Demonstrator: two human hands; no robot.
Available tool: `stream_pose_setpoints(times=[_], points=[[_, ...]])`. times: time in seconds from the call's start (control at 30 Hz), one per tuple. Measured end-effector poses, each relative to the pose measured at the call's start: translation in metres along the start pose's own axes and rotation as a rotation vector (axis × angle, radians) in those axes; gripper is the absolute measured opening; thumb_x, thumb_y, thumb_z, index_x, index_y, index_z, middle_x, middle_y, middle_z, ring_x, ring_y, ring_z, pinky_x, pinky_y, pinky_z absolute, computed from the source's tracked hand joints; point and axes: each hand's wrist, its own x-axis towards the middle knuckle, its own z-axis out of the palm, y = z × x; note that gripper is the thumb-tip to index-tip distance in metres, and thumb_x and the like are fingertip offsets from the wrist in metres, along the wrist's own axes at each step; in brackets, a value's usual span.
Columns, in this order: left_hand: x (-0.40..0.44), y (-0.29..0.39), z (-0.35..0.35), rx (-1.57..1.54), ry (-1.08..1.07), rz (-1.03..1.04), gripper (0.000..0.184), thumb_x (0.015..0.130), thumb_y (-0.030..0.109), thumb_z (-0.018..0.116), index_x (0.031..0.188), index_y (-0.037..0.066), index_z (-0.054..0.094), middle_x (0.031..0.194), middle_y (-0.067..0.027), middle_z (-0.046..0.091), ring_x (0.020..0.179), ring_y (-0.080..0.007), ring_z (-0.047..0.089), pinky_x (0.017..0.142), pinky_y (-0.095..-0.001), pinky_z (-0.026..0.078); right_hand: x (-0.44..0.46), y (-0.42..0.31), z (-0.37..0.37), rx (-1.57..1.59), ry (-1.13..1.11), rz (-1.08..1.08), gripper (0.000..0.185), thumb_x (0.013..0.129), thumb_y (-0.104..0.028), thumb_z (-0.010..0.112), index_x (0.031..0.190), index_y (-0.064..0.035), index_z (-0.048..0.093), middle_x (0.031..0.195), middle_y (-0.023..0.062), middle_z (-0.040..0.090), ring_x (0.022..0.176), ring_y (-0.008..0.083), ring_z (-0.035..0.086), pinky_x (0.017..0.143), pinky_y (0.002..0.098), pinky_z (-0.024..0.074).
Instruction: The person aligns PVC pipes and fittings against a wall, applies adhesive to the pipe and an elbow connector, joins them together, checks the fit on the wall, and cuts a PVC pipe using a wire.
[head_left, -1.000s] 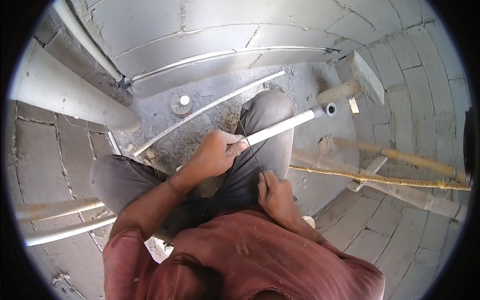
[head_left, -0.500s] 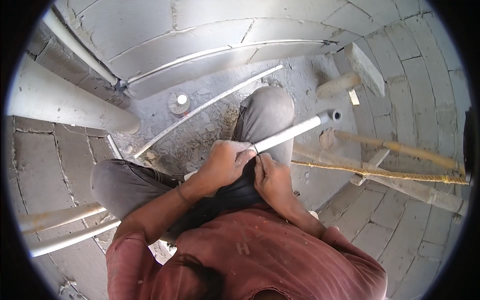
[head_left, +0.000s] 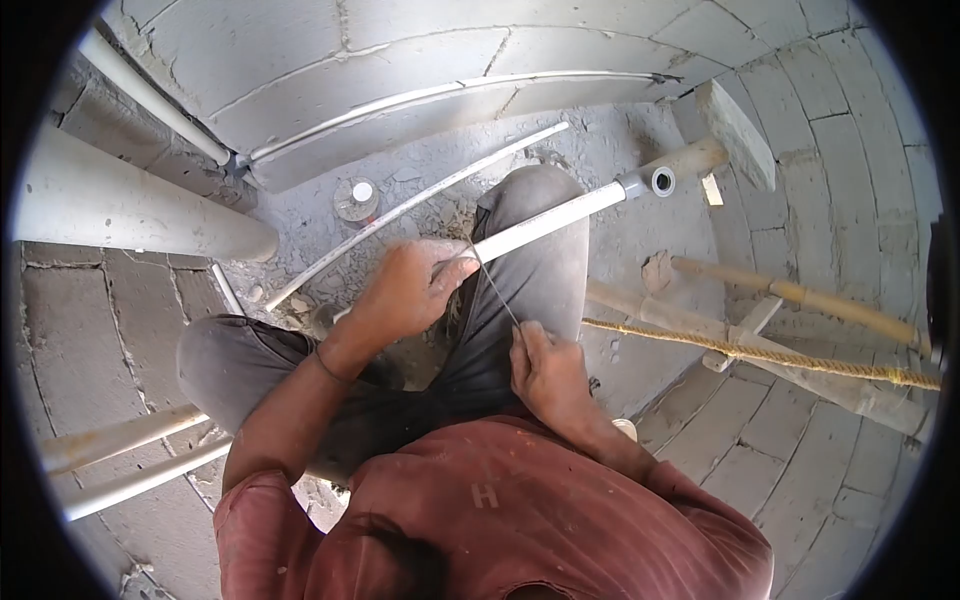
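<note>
My left hand (head_left: pixel 408 287) is closed around the near end of a white plastic pipe (head_left: pixel 550 222), which lies across my raised knee. A grey elbow fitting (head_left: pixel 658 182) sits on the pipe's far end, its round opening facing up. Looped at the pipe beside my left fingers is a thin dark cord (head_left: pixel 496 288), stretched taut down to my right hand (head_left: pixel 550 370). The right fingers pinch the cord's lower end, in front of my shirt and apart from the pipe.
A long thin white pipe (head_left: pixel 420 212) and a clear container with a white cap (head_left: pixel 357 198) are on the rubble-strewn floor. A thick pipe (head_left: pixel 140 198) stands at left. Poles (head_left: pixel 800 297) and a yellow rope (head_left: pixel 760 352) extend at right, near block walls (head_left: pixel 850 180).
My hands have moved apart: the left up and leftward with the pipe, the right slightly down. The cord now stretches visibly between them, and the elbow has shifted up and left.
</note>
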Motion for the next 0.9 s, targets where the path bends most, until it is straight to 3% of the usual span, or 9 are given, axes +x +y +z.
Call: stream_pose_setpoints(times=[0.03, 0.17, 0.23, 0.37, 0.43, 0.53, 0.67, 0.77, 0.9], points=[[-0.001, 0.003, 0.001, 0.027, -0.029, -0.007, 0.027, 0.101, 0.025, 0.064, 0.096, -0.001, 0.07, 0.073, -0.0244, 0.059, 0.066, -0.0444, 0.056, 0.062, -0.0455, 0.045, -0.001, -0.002, -0.004, 0.02, 0.025, -0.013, 0.012, 0.095, -0.007, 0.064, 0.089, -0.0016, 0.055, 0.071, 0.0229, 0.065, 0.065, 0.0446, 0.066, 0.058, 0.0541, 0.0527], [-0.001, 0.003, 0.01, 0.013, 0.037, 0.157, 0.027, 0.101, 0.025, 0.064, 0.095, 0.0, 0.069, 0.075, -0.0256, 0.06, 0.071, -0.0483, 0.058, 0.063, -0.0476, 0.046, 0.039, -0.012, 0.0, 0.065, 0.052, -0.062, 0.014, 0.095, -0.007, 0.064, 0.087, -0.0013, 0.054, 0.069, 0.0241, 0.064, 0.065, 0.0455, 0.066, 0.058, 0.0545, 0.0521], [-0.005, 0.01, 0.005, 0.084, 0.021, 0.031, 0.026, 0.101, 0.024, 0.063, 0.094, 0.0, 0.069, 0.077, -0.0269, 0.061, 0.075, -0.0505, 0.059, 0.064, -0.0491, 0.046, 0.029, -0.01, 0.006, 0.107, 0.07, -0.044, 0.014, 0.095, -0.007, 0.064, 0.086, -0.0004, 0.055, 0.069, 0.0253, 0.063, 0.065, 0.0466, 0.065, 0.058, 0.0544, 0.0514], [-0.009, 0.002, 0.006, 0.01, 0.087, 0.033, 0.026, 0.102, 0.023, 0.063, 0.091, 0.0, 0.067, 0.077, -0.0268, 0.061, 0.076, -0.0509, 0.058, 0.064, -0.0498, 0.046, -0.002, -0.006, 0.005, 0.141, 0.068, 0.018, 0.012, 0.096, -0.004, 0.064, 0.087, -0.0001, 0.057, 0.064, 0.0248, 0.058, 0.062, 0.0481, 0.061, 0.055, 0.0536, 0.0463], [-0.01, 0.006, 0.006, 0.077, 0.034, 0.072, 0.025, 0.102, 0.022, 0.064, 0.103, -0.002, 0.071, 0.076, -0.0244, 0.061, 0.065, -0.0423, 0.053, 0.064, -0.0438, 0.046, 0.019, -0.014, 0.001, 0.132, 0.089, -0.01, 0.011, 0.095, -0.003, 0.065, 0.087, -0.0001, 0.058, 0.065, 0.0257, 0.059, 0.063, 0.0485, 0.061, 0.056, 0.054, 0.0466], [-0.008, 0.004, 0.011, 0.038, 0.06, 0.094, 0.024, 0.102, 0.022, 0.064, 0.107, 0.0, 0.072, 0.078, -0.0242, 0.063, 0.068, -0.0433, 0.057, 0.066, -0.0438, 0.048, 0.054, -0.021, 0.005, 0.142, 0.111, -0.053, 0.011, 0.095, -0.004, 0.063, 0.086, -0.0003, 0.057, 0.065, 0.0261, 0.059, 0.063, 0.0493, 0.061, 0.056, 0.0545, 0.0463], [-0.008, 0.0, 0.008, 0.068, 0.088, 0.031, 0.023, 0.102, 0.022, 0.064, 0.107, 0.001, 0.073, 0.08, -0.0242, 0.065, 0.07, -0.0449, 0.058, 0.066, -0.0436, 0.049, 0.01, -0.007, 0.001, 0.042, 0.025, -0.012, 0.017, 0.097, -0.009, 0.062, 0.085, 0.0004, 0.055, 0.066, 0.0264, 0.062, 0.064, 0.0484, 0.064, 0.057, 0.0554, 0.0505], [-0.01, 0.005, 0.011, 0.014, 0.078, -0.02, 0.02, 0.101, 0.018, 0.064, 0.097, -0.001, 0.068, 0.08, -0.0272, 0.063, 0.078, -0.0496, 0.061, 0.066, -0.0498, 0.047, 0.002, -0.011, -0.003, 0.097, 0.015, 0.049, 0.016, 0.097, -0.01, 0.062, 0.087, 0.0007, 0.054, 0.066, 0.0266, 0.062, 0.064, 0.0483, 0.064, 0.058, 0.0558, 0.0503], [-0.007, 0.008, 0.013, 0.045, 0.063, 0.091, 0.023, 0.101, 0.021, 0.065, 0.106, -0.001, 0.072, 0.077, -0.0237, 0.063, 0.066, -0.0421, 0.056, 0.064, -0.0425, 0.047, 0.041, -0.013, 0.007, 0.13, 0.091, -0.018, 0.013, 0.096, -0.006, 0.063, 0.087, 0.0, 0.055, 0.068, 0.0263, 0.061, 0.064, 0.0486, 0.063, 0.057, 0.055, 0.0484]])
